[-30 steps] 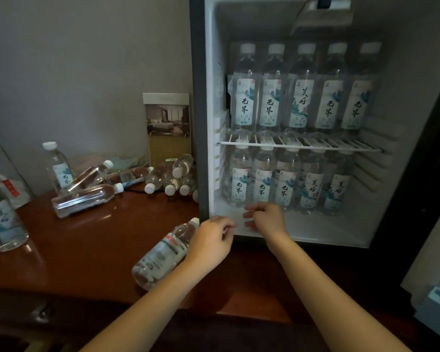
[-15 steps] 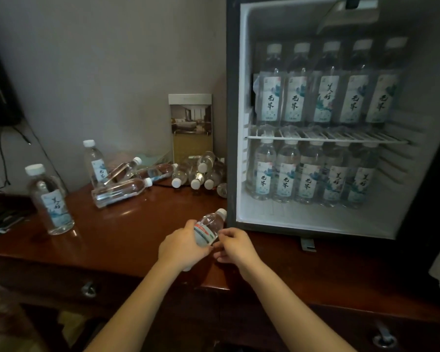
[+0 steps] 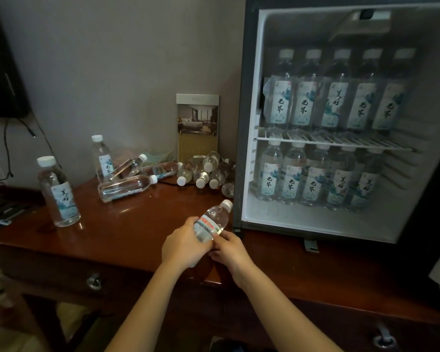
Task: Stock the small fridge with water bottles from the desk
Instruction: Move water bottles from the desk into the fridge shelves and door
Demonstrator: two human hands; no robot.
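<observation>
Evidently the water bottle is clasped by left hand and right hand together. Its cap is aimed at one o'clock, toward the fridge.

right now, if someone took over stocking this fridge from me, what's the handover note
Left hand: grips the red-label water bottle, tilted over the desk, cap toward the fridge.
Right hand: fingers on the same bottle's lower body.
Small fridge: open; five bottles stand on the wire shelf, five on the floor below.
Done: both rows are filled across.
Left: the held bottle, two upright bottles on the desk's left, and the pile of lying bottles at its back. The bare fridge floor in front of the lower row looks like the likely spot.
</observation>
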